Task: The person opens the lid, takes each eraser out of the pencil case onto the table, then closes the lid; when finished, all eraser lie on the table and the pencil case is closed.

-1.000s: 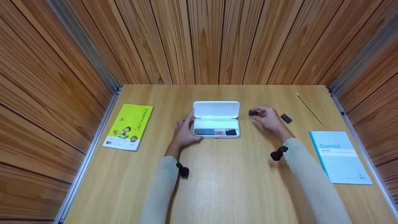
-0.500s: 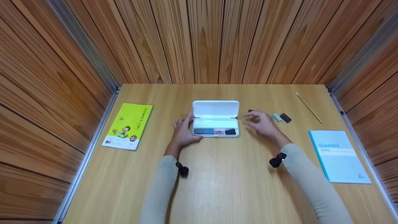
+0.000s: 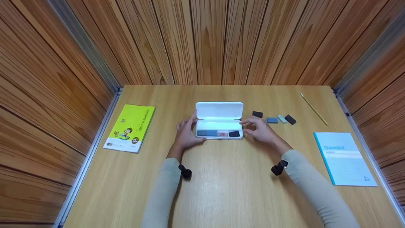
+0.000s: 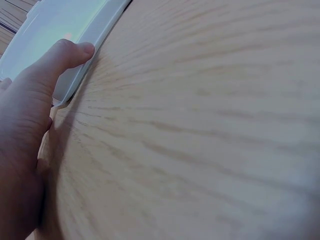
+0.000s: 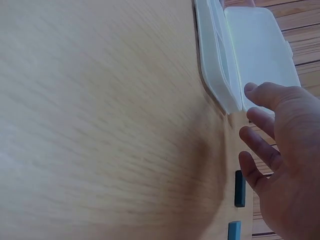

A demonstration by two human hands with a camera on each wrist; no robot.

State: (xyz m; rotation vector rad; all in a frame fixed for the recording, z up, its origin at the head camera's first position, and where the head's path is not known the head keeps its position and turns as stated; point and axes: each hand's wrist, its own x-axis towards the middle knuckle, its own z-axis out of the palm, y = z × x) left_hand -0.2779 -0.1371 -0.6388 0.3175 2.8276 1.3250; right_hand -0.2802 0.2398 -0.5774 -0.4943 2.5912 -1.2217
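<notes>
A white pencil case lies with its lid up at the middle of the table. Along its front sit a long blue-grey piece, a pinkish piece and a black block. My left hand holds the case's left end; its thumb lies over the front rim in the left wrist view. My right hand is at the case's right end, fingers loosely bent and nothing between them. In the right wrist view, the fingertips are near the case's corner; contact cannot be told.
Right of the case lie a black eraser-like block, a blue one, a pale green one and another black one. A pencil and a Gambit notebook lie farther right, a yellow-green book at left.
My right hand has let go of a black block, now lying right of the case, and moved left to the case's right end. Blue and green blocks have come into view. My left hand stays put.
</notes>
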